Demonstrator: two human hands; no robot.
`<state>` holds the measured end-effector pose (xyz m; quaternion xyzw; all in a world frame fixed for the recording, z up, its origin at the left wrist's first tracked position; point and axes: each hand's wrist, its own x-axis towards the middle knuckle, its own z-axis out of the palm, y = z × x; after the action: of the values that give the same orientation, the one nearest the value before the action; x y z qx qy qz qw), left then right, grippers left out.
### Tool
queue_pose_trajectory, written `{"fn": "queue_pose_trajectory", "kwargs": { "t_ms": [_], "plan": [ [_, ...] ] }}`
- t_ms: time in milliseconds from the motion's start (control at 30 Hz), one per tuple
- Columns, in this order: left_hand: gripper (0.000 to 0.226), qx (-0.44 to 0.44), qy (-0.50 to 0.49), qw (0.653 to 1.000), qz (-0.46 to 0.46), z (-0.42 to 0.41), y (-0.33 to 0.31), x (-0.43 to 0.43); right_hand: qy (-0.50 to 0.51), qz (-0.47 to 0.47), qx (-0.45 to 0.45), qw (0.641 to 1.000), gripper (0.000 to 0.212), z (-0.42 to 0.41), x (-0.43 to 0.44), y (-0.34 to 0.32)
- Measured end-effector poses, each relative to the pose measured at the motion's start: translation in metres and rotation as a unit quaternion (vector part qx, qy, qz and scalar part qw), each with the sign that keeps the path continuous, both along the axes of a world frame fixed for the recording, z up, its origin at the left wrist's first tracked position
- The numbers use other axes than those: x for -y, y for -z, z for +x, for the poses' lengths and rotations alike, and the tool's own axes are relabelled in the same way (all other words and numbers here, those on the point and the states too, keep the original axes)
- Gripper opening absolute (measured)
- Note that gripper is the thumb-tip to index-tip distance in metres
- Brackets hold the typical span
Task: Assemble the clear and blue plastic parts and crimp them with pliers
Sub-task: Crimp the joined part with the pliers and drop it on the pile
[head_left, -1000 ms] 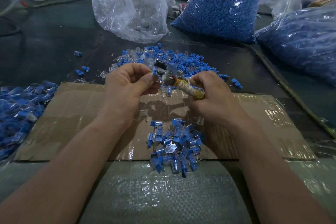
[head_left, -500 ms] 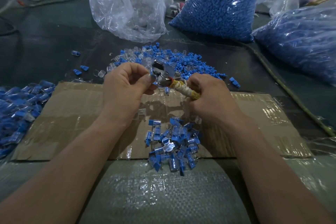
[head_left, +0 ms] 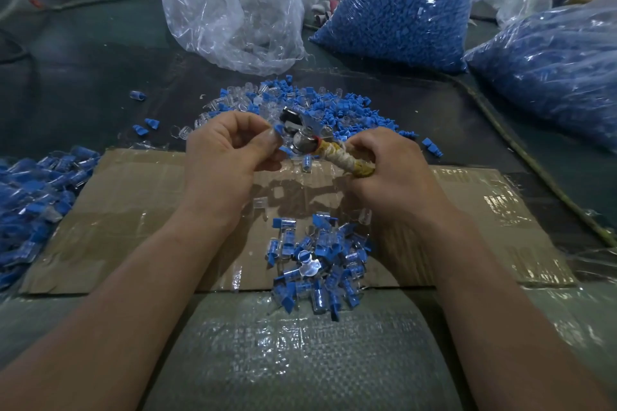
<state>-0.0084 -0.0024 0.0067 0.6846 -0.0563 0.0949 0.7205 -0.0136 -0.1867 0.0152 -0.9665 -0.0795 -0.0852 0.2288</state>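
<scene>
Blue plastic part (head_left: 278, 130) pinched at fingertips of left grip (head_left: 227, 150), frame centre, presented to pliers (head_left: 305, 138) head, judged ready for crimping | right grip (head_left: 397, 173) wrapped round bound handle for squeeze leverage | assembled pile (head_left: 317, 260) lower centre on cardboard (head_left: 117, 210), judged drop zone.

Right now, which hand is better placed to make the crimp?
Right. The right hand has its grip round the wrapped handle of the pliers. The left hand only pinches the part at their metal head, so it should probably just hold steady.
</scene>
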Motion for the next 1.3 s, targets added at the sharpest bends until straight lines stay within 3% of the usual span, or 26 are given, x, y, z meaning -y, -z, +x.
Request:
{"fn": "queue_pose_trajectory", "kwargs": {
  "t_ms": [133,267,400,700,833,967,1100,1200,1300],
  "plan": [
    [0.016,-0.052,-0.024,0.996,-0.071,0.003,-0.003,-0.007,0.037,0.009,0.000,0.999,0.026,0.003,0.011,-0.001],
    [0.009,-0.082,0.075,0.994,0.021,-0.002,-0.007,-0.012,0.099,0.004,-0.015,0.995,0.031,0.007,0.025,-0.003],
    [0.012,-0.118,0.236,0.958,0.112,-0.009,-0.010,-0.008,0.128,-0.032,-0.063,0.989,0.052,0.009,0.030,0.000],
    [0.023,-0.074,0.319,0.927,0.182,-0.008,-0.009,-0.007,0.121,-0.070,-0.125,0.982,0.073,0.012,0.027,0.004],
    [0.014,-0.086,0.279,0.944,0.156,-0.011,-0.010,-0.005,0.135,-0.069,-0.136,0.979,0.076,0.012,0.028,0.004],
    [0.006,-0.080,0.107,0.986,0.101,-0.005,-0.009,-0.007,0.138,-0.087,-0.155,0.974,0.075,0.012,0.028,0.007],
    [0.012,-0.091,-0.002,0.992,0.086,0.008,-0.007,-0.017,0.131,-0.090,-0.163,0.974,0.077,0.012,0.028,0.007],
    [0.015,-0.071,-0.027,0.986,0.148,0.011,-0.003,-0.020,0.120,-0.100,-0.177,0.972,0.081,0.009,0.027,0.005],
    [0.021,-0.118,0.055,0.973,0.189,0.013,-0.005,-0.027,0.109,-0.096,-0.196,0.970,0.090,0.007,0.027,0.002]
  ]
}}
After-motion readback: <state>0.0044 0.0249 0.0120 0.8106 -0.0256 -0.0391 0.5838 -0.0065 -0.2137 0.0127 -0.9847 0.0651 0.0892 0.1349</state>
